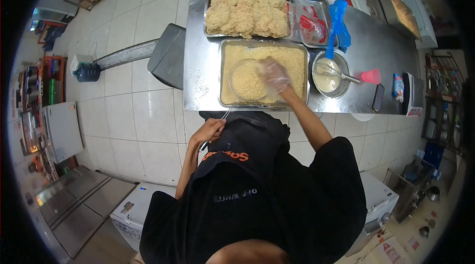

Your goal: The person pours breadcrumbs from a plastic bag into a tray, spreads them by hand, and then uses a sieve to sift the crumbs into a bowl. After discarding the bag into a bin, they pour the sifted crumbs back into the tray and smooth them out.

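Note:
My left hand (pixel 213 132) is closed around the handle of a round wire strainer (pixel 234 85), just off the table's front edge. The strainer lies in a metal tray (pixel 222 71) of pale breadcrumbs (pixel 292 68) and has crumbs heaped in it. Over the strainer's right side is my right hand (pixel 275 76), in a clear plastic glove. Motion smears its fingers, so their grip cannot be made out. Behind this tray, a second tray (pixel 207 31) is piled with crumb-coated pieces (pixel 250 10).
Right of the crumbs, a steel bowl (pixel 341 91) holds pale batter and a whisk (pixel 341 73). Nearby are a pink cup (pixel 370 76), a blue plastic bag (pixel 338 21), a phone (pixel 378 97) and a tray with plastic packaging (pixel 311 21). A grey bin (pixel 168 56) stands left of the steel table (pixel 203 88).

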